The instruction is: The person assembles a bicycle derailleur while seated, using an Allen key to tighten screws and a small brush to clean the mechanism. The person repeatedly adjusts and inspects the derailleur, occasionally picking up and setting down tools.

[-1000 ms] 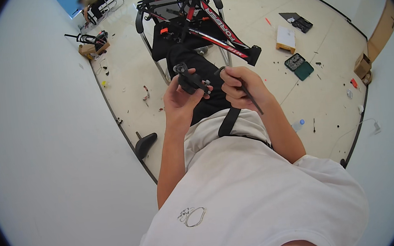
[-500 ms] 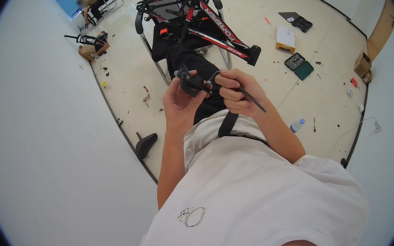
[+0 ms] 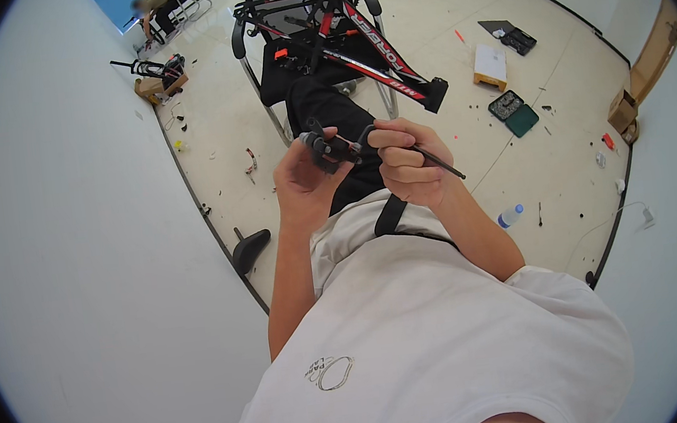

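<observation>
My left hand [image 3: 299, 189] is closed around a small black bicycle part [image 3: 330, 149] with rounded knobs, held above my lap; its exact kind is unclear. In my right hand [image 3: 414, 161], the fingers wrap round a black hex key [image 3: 444, 168]. The key's short bent end points toward the part, close to its right side. Whether the tip sits in a bolt cannot be made out. The long end sticks out below my right fingers.
Ahead, a black and red bicycle frame [image 3: 376, 40] lies across a black chair [image 3: 239, 41]. A saddle [image 3: 253, 250] lies at left. To the right are a bottle [image 3: 511, 216], a green tool case [image 3: 522, 120] and a white-topped box [image 3: 490, 65]. Another person [image 3: 157, 0] bends down far left.
The black part has turned a little in my left hand. My right hand has tilted slightly, and the hex key's long end has swung a bit right and up.
</observation>
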A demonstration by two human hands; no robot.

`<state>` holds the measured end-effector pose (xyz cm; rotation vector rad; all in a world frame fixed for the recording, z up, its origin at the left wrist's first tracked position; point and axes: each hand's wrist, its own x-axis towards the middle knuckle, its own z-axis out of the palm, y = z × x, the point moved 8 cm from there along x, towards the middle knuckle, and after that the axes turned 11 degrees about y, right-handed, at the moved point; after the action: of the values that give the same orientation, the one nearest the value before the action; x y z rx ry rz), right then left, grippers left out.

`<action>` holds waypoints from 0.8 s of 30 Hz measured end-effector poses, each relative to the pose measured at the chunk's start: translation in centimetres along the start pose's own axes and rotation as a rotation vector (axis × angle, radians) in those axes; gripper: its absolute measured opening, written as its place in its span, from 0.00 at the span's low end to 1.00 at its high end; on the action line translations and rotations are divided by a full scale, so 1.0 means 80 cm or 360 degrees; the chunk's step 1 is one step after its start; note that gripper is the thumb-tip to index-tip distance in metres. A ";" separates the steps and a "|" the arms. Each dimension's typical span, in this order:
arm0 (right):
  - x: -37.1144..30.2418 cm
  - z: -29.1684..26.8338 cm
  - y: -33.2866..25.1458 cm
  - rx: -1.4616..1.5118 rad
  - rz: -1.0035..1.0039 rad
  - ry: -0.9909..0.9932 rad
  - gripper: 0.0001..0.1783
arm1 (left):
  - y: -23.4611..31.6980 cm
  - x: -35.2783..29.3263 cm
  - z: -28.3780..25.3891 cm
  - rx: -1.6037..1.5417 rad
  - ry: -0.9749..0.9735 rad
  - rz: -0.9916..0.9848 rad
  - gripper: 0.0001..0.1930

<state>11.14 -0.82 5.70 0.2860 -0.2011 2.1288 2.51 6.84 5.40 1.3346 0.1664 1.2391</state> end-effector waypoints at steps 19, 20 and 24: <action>-0.033 -0.005 -0.038 -0.2686 -0.0574 0.0513 0.21 | -0.033 -0.022 0.018 -0.0538 0.0167 -0.0555 0.31; -0.034 -0.013 -0.035 -0.2443 -0.0419 0.0872 0.21 | -0.028 -0.025 0.016 -0.0541 0.0223 -0.0513 0.30; -0.039 0.014 -0.045 -0.3287 -0.0653 0.0649 0.20 | -0.043 -0.023 0.016 -0.0589 0.0204 -0.0612 0.26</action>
<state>15.93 -1.65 6.03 -1.1573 -1.6467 0.6971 4.62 5.46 2.16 0.8550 0.2575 0.9702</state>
